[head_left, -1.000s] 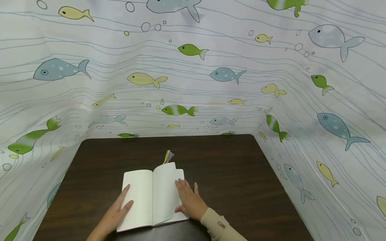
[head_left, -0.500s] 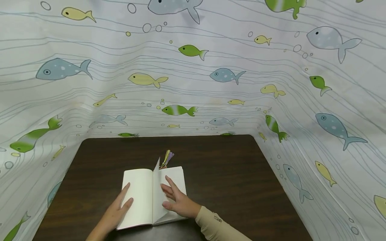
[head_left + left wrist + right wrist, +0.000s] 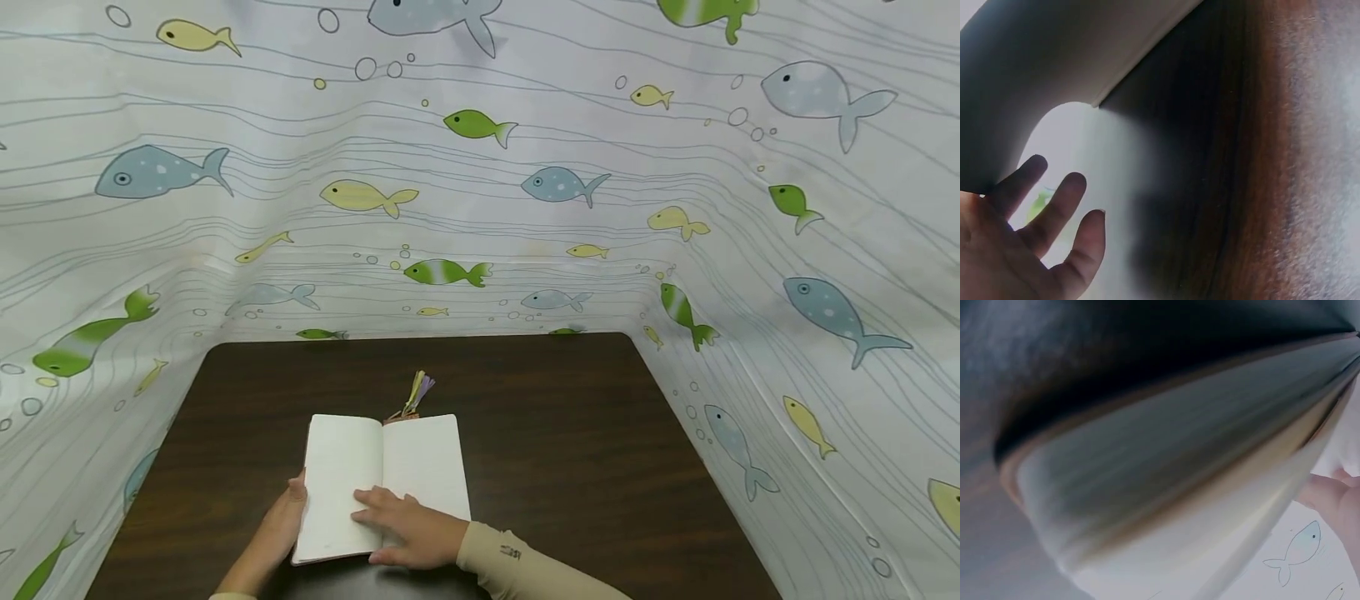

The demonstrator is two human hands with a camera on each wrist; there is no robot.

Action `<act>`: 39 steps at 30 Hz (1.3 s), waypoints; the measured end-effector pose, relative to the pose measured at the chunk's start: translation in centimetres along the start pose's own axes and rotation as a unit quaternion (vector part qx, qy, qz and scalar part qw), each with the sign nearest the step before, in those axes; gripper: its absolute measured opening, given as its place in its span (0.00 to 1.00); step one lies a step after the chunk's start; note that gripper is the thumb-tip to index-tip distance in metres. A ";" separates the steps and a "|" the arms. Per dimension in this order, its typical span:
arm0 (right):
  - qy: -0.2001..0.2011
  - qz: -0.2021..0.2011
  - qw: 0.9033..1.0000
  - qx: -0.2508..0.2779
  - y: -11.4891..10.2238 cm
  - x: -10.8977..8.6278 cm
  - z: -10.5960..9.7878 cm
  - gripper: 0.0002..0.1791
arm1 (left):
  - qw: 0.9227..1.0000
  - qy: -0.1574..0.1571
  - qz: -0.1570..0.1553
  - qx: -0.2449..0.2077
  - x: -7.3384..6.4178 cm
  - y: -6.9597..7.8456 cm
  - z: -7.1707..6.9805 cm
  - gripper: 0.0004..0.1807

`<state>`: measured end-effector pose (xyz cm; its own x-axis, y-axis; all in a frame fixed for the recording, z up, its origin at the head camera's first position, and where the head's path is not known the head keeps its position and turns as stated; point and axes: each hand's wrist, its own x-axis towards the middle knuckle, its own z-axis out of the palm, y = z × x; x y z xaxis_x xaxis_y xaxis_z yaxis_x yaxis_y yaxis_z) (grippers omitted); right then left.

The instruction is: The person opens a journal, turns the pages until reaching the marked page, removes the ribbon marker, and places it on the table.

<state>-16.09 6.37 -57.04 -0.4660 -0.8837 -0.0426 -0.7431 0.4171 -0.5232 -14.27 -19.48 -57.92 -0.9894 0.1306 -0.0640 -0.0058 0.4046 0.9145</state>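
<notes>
A notebook (image 3: 339, 458) with blank white pages lies spread on the dark wooden table. My left hand (image 3: 273, 525) is at its left edge, some fingers hidden by the pages; in the left wrist view, three fingers (image 3: 1060, 203) are extended and spread beside the shaded notebook (image 3: 1054, 69). My right hand (image 3: 416, 529) rests across the lower pages near the gutter, fingers spread toward the left page. In the right wrist view, the notebook's page edges (image 3: 1166, 462) are blurred, with part of a hand (image 3: 1341, 503) at the right. Yellow and purple tassels (image 3: 418, 390) stick out above the spine.
Dark table surface (image 3: 585, 467) extends around the notebook. White fabric (image 3: 480, 229) printed with fish encloses the table at the back and both sides.
The right hand has swept from the right page leftward across the gutter, turning a leaf over to the left. The left hand's digits have moved off the left page to its edge.
</notes>
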 end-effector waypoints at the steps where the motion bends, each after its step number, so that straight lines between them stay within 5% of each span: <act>1: 0.000 0.002 1.000 -0.004 0.0 0.0 0.0 0.32 | 1.000 0.000 -0.016 0.020 0.1 0.0 -0.1 0.39; 4: -0.001 0.015 1.000 -0.006 0.1 0.0 -0.1 0.31 | 0.995 -0.005 -0.054 0.078 0.3 0.0 -0.3 0.41; 8: 0.003 0.044 0.999 -0.023 0.6 -0.3 0.3 0.31 | 0.993 -0.006 -0.059 0.105 0.4 -0.2 -0.3 0.43; 16: -0.015 0.120 0.987 -0.109 3.2 -2.9 0.6 0.36 | 0.996 0.021 0.011 0.088 0.0 -0.8 -0.4 0.45; 24: -0.011 0.177 0.982 -0.064 5.8 -5.9 -1.2 0.52 | 0.992 0.026 0.053 0.112 0.3 -1.1 -0.4 0.36; 39: 0.019 0.194 0.980 -0.051 6.5 -6.7 -1.5 0.56 | 0.990 0.011 0.018 0.137 0.3 -1.2 -0.5 0.34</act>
<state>-18.49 15.36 -58.83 -0.7384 -0.6472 -0.1895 -0.5497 0.7404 -0.3867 -14.58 -20.41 -58.84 -0.9911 0.1309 -0.0228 0.0654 0.6303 0.7736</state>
